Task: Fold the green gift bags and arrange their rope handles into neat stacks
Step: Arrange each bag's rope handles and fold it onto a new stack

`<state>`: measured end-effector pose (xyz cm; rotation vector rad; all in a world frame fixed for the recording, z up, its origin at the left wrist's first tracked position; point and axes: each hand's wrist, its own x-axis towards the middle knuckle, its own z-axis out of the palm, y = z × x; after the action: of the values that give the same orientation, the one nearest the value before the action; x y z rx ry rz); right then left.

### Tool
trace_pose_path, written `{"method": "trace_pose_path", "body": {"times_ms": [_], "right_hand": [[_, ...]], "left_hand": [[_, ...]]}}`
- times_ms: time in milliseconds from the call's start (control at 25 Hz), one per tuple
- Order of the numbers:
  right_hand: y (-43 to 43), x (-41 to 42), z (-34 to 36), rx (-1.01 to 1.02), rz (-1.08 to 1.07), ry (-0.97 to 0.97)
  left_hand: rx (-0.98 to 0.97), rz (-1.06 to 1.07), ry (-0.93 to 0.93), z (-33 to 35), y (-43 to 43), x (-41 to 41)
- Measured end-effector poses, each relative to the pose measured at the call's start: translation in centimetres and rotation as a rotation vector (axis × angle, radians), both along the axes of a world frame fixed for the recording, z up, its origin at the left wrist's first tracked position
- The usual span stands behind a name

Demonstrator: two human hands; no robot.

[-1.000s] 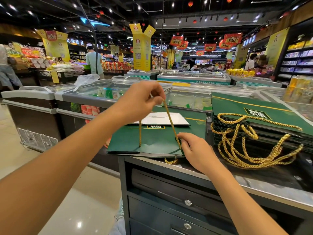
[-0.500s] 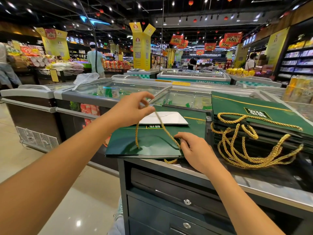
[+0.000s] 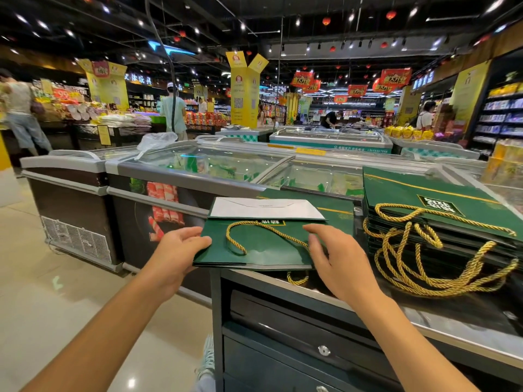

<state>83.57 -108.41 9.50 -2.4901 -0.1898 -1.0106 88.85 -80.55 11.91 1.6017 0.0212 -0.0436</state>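
- Fingers (image 3: 194, 231) of the left hand (image 3: 178, 251) clamp the left edge of the green bag (image 3: 266, 250). I see the thumb lying on top of it, and the rest go under where I cannot see them.
- On the right hand (image 3: 339, 261), the fingers (image 3: 319, 232) are a little apart and nearly straight. They press down flat on the right end of the same bag and grip nothing.
- That bag lies folded flat at the near left corner of the counter (image 3: 424, 315). Its left end sticks out past the counter's left edge.
- One rope handle (image 3: 254, 229) lies in a loose loop on the bag's upper face, between my two hands. Its right end runs in under the right hand.
- From under the bag's near edge a second loop (image 3: 297, 278) of gold rope peeks out at the counter's front edge.
- Along the bag's far edge I see a white flap (image 3: 266, 207) lying flat.
- Just beside it, on the right part of the counter, sits a stack of bags (image 3: 441, 193), all green and folded.
- Over the stack's near side a heap of ropes (image 3: 424, 267) spills in a tangle down onto the counter top.
- Below the front edge is a dark drawer (image 3: 283, 315).
- Beyond the far edge stands a glass-topped freezer (image 3: 198, 165).
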Motion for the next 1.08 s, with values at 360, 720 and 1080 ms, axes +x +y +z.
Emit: {"method": "trace_pose_path", "body": {"times_ms": [360,720,1080], "right_hand": [[8.4,0.1,7.3,-0.475,0.142,-0.024],[4.7,1.2,13.3,-0.223,0.013,-0.334],[-0.3,-0.6,15.6,0.734,0.093,-0.484]], "left_hand": [[-0.164,-0.013,-0.142,6.0,-1.2,-0.4],[-0.162,-0.158,-0.175,6.9,-2.8,-1.1],[-0.146,-0.306,-0.018,3.6,-8.5,-2.2]]}}
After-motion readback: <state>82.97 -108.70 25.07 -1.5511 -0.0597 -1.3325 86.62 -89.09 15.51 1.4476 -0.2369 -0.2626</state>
